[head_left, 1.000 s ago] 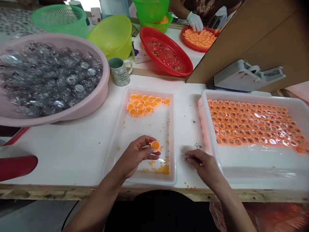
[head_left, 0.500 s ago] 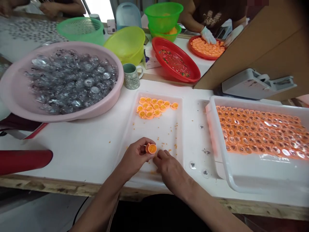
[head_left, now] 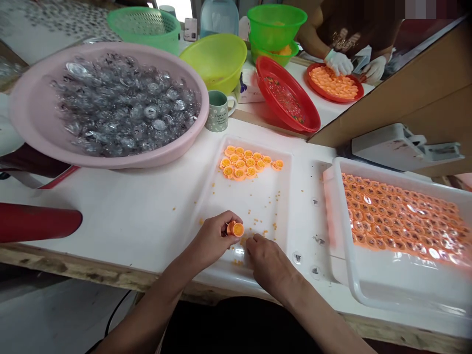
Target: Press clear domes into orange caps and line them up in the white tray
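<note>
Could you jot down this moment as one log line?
left hand: holds small orange cup | right hand: beside it, grip unclear | white tray: other orange cups at far end

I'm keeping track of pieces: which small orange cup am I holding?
The orange cup in your left hand; the cups grouped in the narrower white tray are untouched.

white table (head_left: 129, 211) with wooden edge (head_left: 92, 269)

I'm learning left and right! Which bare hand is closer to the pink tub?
Left. The left hand sits below and right of the pink tub; the right hand is farther right.
</note>
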`<state>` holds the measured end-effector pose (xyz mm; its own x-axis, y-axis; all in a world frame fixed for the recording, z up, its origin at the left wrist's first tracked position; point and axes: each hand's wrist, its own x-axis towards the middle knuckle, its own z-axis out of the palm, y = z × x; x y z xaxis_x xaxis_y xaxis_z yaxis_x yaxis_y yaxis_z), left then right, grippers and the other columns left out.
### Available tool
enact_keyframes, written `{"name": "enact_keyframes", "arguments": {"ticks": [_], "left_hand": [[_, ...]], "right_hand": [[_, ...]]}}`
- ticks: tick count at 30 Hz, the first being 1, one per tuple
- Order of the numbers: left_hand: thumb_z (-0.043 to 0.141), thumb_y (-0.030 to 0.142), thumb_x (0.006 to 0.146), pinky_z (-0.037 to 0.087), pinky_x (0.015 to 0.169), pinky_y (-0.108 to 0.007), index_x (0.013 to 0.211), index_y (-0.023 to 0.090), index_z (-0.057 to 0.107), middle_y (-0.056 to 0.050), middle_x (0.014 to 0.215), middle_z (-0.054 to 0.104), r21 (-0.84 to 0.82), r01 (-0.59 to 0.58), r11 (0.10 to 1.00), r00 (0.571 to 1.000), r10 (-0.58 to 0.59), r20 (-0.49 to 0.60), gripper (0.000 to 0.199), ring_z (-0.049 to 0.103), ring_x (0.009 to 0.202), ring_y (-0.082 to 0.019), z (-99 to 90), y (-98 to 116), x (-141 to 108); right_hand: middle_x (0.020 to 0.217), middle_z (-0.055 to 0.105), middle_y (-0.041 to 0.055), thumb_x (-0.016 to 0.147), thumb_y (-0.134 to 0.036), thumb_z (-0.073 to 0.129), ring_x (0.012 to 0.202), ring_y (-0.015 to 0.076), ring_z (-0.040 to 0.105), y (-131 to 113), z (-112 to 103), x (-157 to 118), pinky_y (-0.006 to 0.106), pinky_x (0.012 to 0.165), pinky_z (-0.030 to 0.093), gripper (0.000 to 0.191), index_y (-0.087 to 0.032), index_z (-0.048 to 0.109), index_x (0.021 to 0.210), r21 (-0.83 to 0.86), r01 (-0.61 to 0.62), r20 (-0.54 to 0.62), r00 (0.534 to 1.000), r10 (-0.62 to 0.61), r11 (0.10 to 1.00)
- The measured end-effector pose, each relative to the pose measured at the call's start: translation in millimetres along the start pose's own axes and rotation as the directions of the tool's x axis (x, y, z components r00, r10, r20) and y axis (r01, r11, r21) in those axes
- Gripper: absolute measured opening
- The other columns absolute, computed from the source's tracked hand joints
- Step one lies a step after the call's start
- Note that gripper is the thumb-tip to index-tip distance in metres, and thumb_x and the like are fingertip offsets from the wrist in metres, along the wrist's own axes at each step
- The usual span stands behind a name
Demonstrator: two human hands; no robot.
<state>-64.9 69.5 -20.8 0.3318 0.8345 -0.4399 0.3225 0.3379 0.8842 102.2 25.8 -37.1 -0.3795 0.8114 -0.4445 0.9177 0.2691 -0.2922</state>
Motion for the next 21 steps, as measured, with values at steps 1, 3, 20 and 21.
{"name": "enact_keyframes", "arguments": {"ticks": [1, 3, 20, 21], "left_hand": [[0.056, 0.013, 0.069, 0.041, 0.058, -0.023, 0.083, 0.019, 0.060, 0.004, 0.071, 0.056, 0.014, -0.008, 1.000, 1.000, 0.008, -0.004, 0.016, 0.051, 0.062, -0.011, -0.4, -2, 0], [0.056, 0.014, 0.070, 0.042, 0.058, -0.023, 0.084, 0.019, 0.060, 0.004, 0.072, 0.057, 0.029, -0.010, 1.000, 1.000, 0.010, -0.006, 0.015, 0.052, 0.062, -0.012, -1.7, -4, -1], [0.057, 0.011, 0.071, 0.042, 0.061, -0.024, 0.081, 0.020, 0.060, 0.004, 0.073, 0.057, -0.037, -0.040, 0.999, 0.991, 0.044, 0.129, 0.014, 0.053, 0.068, -0.013, 5.7, -6, 1], [0.058, 0.011, 0.071, 0.042, 0.060, -0.024, 0.080, 0.020, 0.059, 0.004, 0.072, 0.056, -0.063, -0.029, 0.998, 0.987, 0.039, 0.154, 0.013, 0.053, 0.067, -0.013, 7.7, -3, 1]], "right_hand": [[0.080, 0.063, 0.0087, 0.062, 0.011, 0.047, 0.066, 0.0201, 0.060, 0, 0, 1, 0.028, 0.059, 0.040, 0.035, -0.015, 0.062, 0.081, 0.004, 0.004, 0.005, 1.000, -0.004, 1.000], [0.078, 0.064, 0.0069, 0.063, 0.011, 0.047, 0.064, 0.0183, 0.059, 2, -1, 2, 0.027, 0.058, 0.039, 0.033, -0.016, 0.061, 0.077, 0.025, 0.018, 0.014, 1.000, -0.019, 1.000], [0.075, 0.058, -0.0003, 0.076, -0.005, 0.053, 0.061, 0.0110, 0.053, 6, -44, -6, 0.023, 0.058, 0.045, 0.017, -0.020, 0.060, 0.079, 0.522, 0.151, -0.266, 0.964, -0.008, 0.840], [0.076, 0.059, -0.0004, 0.078, -0.006, 0.053, 0.062, 0.0112, 0.054, 5, -50, -7, 0.023, 0.058, 0.046, 0.017, -0.020, 0.061, 0.079, 0.546, 0.163, -0.287, 0.958, 0.001, 0.822]]}}
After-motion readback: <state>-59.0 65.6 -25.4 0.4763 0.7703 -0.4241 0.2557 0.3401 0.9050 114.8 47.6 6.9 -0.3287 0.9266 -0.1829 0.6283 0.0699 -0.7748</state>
